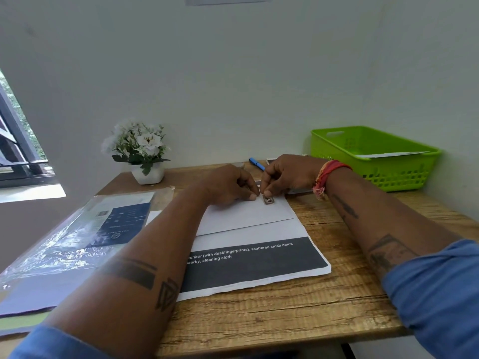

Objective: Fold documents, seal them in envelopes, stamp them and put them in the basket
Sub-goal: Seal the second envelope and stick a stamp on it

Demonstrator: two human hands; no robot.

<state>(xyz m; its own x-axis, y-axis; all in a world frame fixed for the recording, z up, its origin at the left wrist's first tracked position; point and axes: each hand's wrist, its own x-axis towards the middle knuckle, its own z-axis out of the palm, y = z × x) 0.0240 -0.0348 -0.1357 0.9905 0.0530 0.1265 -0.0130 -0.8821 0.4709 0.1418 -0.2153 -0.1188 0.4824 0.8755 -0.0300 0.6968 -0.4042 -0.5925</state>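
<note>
Bench [298, 307] of wood grain carries one stack of printed documents [259, 265], one white envelope [246, 216] lying on that stack, one green basket [375, 156] well off to the right of the grip with one white envelope inside, one plastic-wrapped packet [77, 229] to its left, one flower pot [145, 151] and one blue pen [256, 164] beyond it. Both hands meet at the envelope's far right corner: left hand [228, 185] and right hand [287, 174] each pinch a small strip with curled fingertips, just above one stamp [268, 200] lying on the envelope.
</note>
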